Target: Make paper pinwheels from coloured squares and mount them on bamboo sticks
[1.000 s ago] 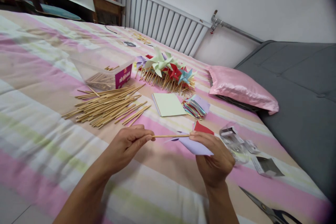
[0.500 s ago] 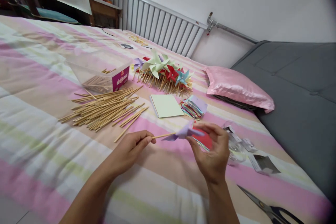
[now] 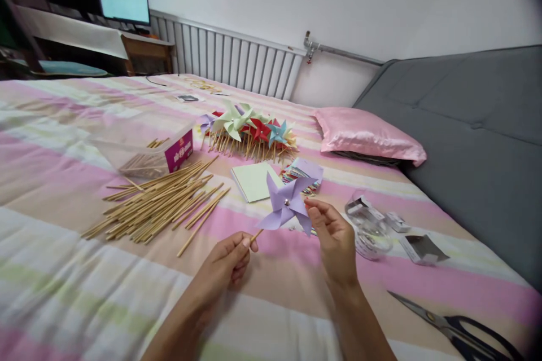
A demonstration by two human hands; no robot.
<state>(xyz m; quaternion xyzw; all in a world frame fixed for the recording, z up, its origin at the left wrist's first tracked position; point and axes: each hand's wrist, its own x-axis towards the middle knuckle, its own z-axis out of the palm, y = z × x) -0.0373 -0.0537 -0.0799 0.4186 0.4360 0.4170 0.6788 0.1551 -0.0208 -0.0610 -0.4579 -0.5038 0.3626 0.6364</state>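
Observation:
A light purple paper pinwheel [image 3: 283, 203] with a shiny pin at its centre faces me, tilted on its wooden stick [image 3: 256, 235]. My left hand [image 3: 231, 259] is closed in a pinch round the lower part of that stick. At the pinwheel's right edge, my right hand [image 3: 334, 237] has its thumb and fingers drawn together against a blade; the exact contact is partly hidden. Behind the pinwheel lie a stack of pale green paper squares [image 3: 252, 183] and a pile of coloured paper [image 3: 302, 172].
Many loose wooden sticks [image 3: 156, 203] lie left, by a clear plastic box [image 3: 127, 141]. Finished pinwheels [image 3: 249, 127] stand in a cluster behind. To the right are a clear round container [image 3: 370, 237], small boxes [image 3: 423, 249] and black-handled scissors [image 3: 449, 324]. A pink pillow [image 3: 368, 135] is farther back.
The pinwheel has turned from nearly edge-on to facing me. My right hand has gone from spread around its blades to drawn together at its right edge. The view has tilted up.

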